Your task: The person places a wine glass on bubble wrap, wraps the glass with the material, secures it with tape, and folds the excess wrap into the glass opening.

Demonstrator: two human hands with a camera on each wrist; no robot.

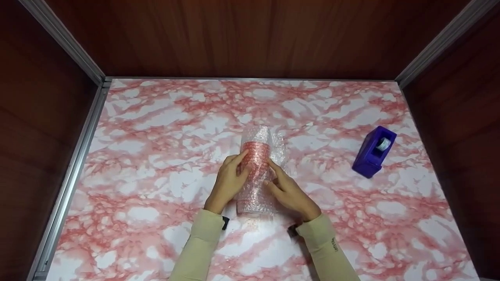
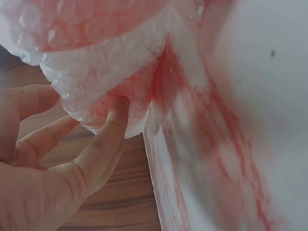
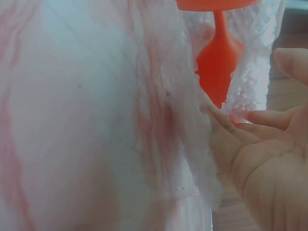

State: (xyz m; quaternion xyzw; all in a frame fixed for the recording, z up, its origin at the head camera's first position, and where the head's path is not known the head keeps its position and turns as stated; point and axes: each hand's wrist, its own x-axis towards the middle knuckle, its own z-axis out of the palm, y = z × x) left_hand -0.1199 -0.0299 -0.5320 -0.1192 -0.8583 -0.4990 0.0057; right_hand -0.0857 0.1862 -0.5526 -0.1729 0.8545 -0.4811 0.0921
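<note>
An orange goblet (image 3: 219, 62) lies rolled in clear bubble wrap (image 1: 256, 197), its stem and bowl visible through the wrap's end in the right wrist view. My left hand (image 1: 228, 179) holds the roll from the left, thumb and fingers set about its side; one fingertip presses the wrap in the left wrist view. On the opposite side my right hand (image 1: 289, 191) touches the wrap with fairly straight fingers, the thumb spread from them. A loose flap of wrap spreads out beyond the right fingertips.
A purple tape dispenser (image 1: 373, 152) with a roll of clear tape stands at the right of the table. The red-and-white marbled tabletop (image 1: 156, 164) is bounded by dark wood panels (image 1: 250, 39) and metal edging (image 1: 74, 156).
</note>
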